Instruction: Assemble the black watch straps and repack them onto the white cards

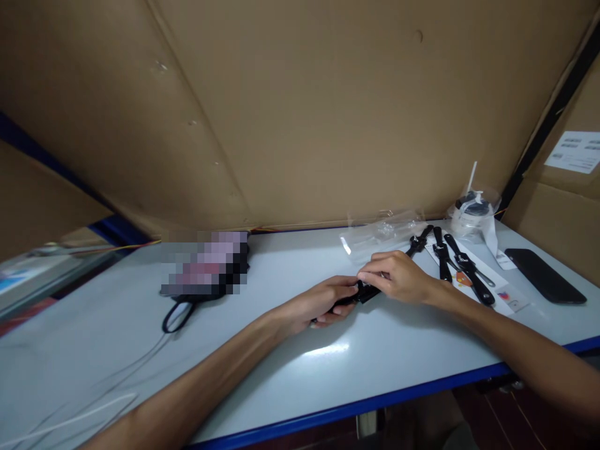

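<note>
A black wristwatch [364, 292] lies low over the white table [281, 369], gripped from both sides. My left hand [323, 303] closes round its strap end from the left. My right hand [398, 275] pinches the watch body from above, fingers curled. Part of the watch is hidden under my fingers. Its far strap [419, 240] stretches up toward the right.
Two more black watches [462, 265] lie on white cards to the right, with clear plastic bags [379, 234] behind. A black phone [544, 275] rests far right. A bagged item [471, 209] stands near the cardboard wall [300, 106]. A black strap loop [178, 315] lies left.
</note>
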### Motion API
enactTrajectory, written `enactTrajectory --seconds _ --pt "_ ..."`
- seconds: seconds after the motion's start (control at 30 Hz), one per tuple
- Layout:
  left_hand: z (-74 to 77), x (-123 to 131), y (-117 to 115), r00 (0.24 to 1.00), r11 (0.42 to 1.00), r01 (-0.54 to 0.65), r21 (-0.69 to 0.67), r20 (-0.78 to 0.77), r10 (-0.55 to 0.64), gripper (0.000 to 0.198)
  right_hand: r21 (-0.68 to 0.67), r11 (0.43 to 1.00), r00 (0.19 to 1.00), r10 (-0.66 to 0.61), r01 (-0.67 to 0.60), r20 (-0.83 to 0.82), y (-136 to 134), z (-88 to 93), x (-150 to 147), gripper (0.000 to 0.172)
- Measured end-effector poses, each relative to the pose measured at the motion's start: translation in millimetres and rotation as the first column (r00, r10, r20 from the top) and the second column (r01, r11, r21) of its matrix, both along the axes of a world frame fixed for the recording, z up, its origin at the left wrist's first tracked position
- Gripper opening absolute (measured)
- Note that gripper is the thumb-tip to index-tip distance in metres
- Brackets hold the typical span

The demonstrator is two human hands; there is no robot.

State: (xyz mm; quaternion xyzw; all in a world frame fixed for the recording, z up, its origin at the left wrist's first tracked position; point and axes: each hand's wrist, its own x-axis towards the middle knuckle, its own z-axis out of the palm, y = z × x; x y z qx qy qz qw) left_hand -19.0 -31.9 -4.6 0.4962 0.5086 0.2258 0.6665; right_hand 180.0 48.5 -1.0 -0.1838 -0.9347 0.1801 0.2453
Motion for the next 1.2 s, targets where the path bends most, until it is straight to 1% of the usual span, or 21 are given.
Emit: enactTrajectory --seconds 0.07,0.13,0.27,0.33,0.53,0.6,0.67,0.8,0.93,1.03,1.2 --pt "0.0 -0.3 -0.3 1.0 1.0 -0.001 0.0 0.006 0.001 0.02 0.055 0.998 0.999 -0.042 0.041 0.022 -2.0 0.0 0.1 0.031" --pt "-0.8 -0.9 -0.3 1.0 1.0 -0.006 -0.001 0.012 0.006 0.021 0.079 0.995 0.998 -0.062 0.06 0.016 -4.1 0.3 0.3 0.028" --pt "-2.6 -2.2 0.1 1.0 1.0 -0.008 0.005 0.024 0.008 0.024 0.048 0.999 1.0 0.01 -0.011 0.017 -6.6 0.5 1.3 0.023" --pt "-2.6 -2.3 0.1 1.0 1.0 0.001 0.002 0.028 -0.001 0.025 0.051 0.999 0.999 0.017 -0.019 0.041 -6.9 0.0 1.9 0.023" --pt "1.3 0.2 -1.0 1.0 1.0 -0.006 -0.007 -0.013 0.006 0.021 0.125 0.99 0.995 -0.073 0.064 0.069 -3.9 -1.1 3.6 0.03" --pt "2.3 0.8 -1.3 1.0 1.0 -0.008 -0.003 -0.014 0.008 0.019 0.115 0.991 0.995 -0.075 0.068 0.06 -3.8 -1.0 3.4 0.034" --pt "2.5 0.9 -1.3 1.0 1.0 -0.005 0.006 -0.009 0.005 0.017 0.077 0.996 0.997 -0.048 0.044 0.052 -5.3 -0.6 2.3 0.038" --pt "1.6 0.1 -0.6 1.0 1.0 0.01 0.024 0.006 -0.01 0.017 0.011 1.0 0.999 0.028 -0.029 0.038 -10.1 0.4 -1.4 0.035" --pt "0.1 -0.9 0.0 1.0 1.0 0.005 0.027 0.01 -0.005 0.018 0.037 0.999 0.999 -0.036 0.035 0.04 -11.0 1.0 -2.7 0.033" --pt "-1.3 -1.5 0.1 1.0 1.0 0.002 0.007 0.007 -0.002 0.022 0.069 0.995 0.996 -0.074 0.071 0.043 -8.8 0.4 -1.8 0.032" --pt "-1.6 -1.5 -0.4 1.0 1.0 0.005 0.011 0.006 -0.005 0.024 0.083 0.99 0.992 -0.12 0.117 0.027 -6.5 -1.2 -1.3 0.041"
